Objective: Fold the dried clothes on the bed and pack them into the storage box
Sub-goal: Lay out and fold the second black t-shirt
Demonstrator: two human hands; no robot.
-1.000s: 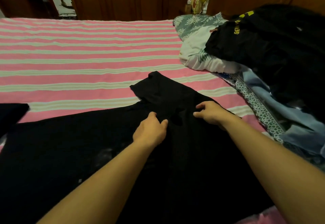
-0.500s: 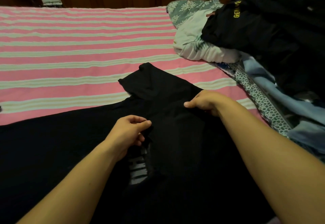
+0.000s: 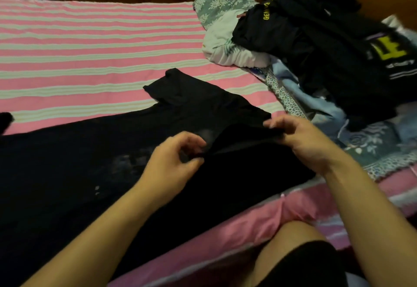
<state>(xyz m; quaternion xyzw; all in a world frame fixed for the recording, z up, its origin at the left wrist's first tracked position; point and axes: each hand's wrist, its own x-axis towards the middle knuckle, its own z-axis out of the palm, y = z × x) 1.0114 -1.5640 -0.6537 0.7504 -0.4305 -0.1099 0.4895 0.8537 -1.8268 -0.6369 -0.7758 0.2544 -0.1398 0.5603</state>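
- Down at the bottom of the frame, your knee [image 3: 291, 239] shows just past the pink mattress edge [image 3: 225, 241].
- Just above it, your left hand [image 3: 173, 162] pinches a fold of the black shirt [image 3: 67, 162] between thumb and curled fingers, centre frame.
- Your right hand [image 3: 300, 137] grips the same fold at centre right, fingers curled over the cloth; the fabric lifts slightly between both hands.
- That shirt lies spread across the lower left, one sleeve [image 3: 171, 86] reaching toward mid-frame on the striped pink sheet [image 3: 90, 45].
- Farther off, upper right, a pile of unfolded clothes [image 3: 327, 45] sits on a floral blanket [image 3: 372, 142], dark garments on top, one with yellow lettering.
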